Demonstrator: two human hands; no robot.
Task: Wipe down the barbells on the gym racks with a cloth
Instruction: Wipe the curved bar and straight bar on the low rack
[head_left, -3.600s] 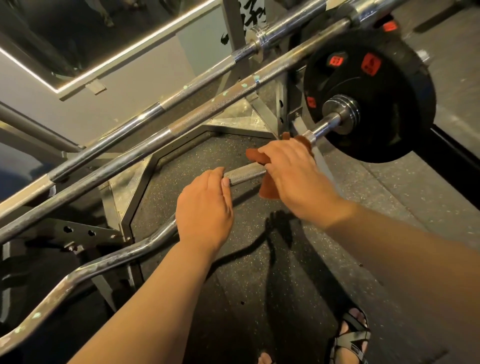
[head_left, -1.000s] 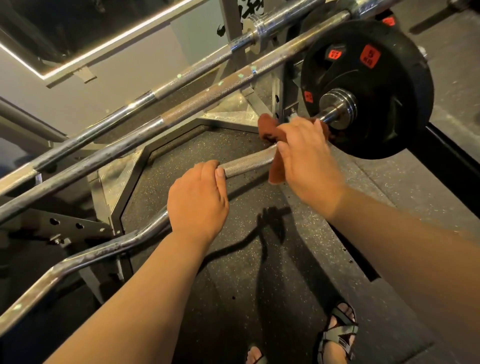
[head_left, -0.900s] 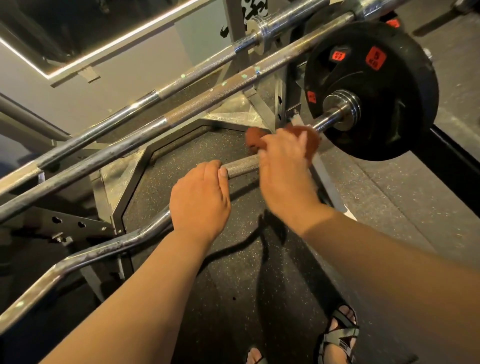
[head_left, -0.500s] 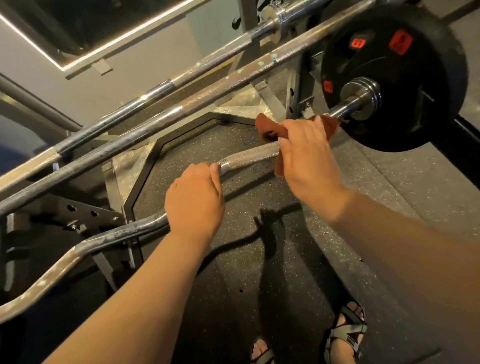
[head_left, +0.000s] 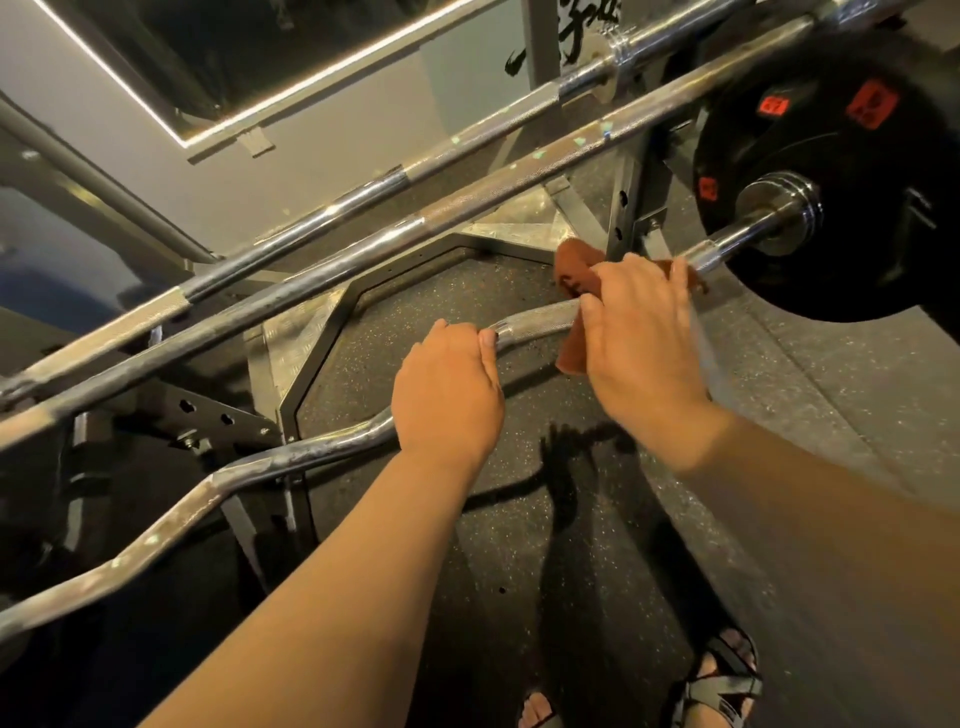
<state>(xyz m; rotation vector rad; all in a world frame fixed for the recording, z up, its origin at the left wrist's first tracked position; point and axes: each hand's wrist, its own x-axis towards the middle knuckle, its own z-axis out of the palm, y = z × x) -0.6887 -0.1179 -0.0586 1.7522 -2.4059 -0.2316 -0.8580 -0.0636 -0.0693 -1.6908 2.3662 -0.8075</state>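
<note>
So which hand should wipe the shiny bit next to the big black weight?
Right. The right hand holds the red cloth on the bent bar, beside that shiny stretch. The left hand grips the bar farther back, without a cloth.

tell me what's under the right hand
A rust-red cloth, wrapped over the curved bar. The right hand grips it; the bar section beneath cloth and palm is hidden.

Dark speckled rubber floor (head_left: 519, 561); grey wall (head_left: 322, 171) w/ bright-edged dark panel (head_left: 208, 52), upper left
</note>
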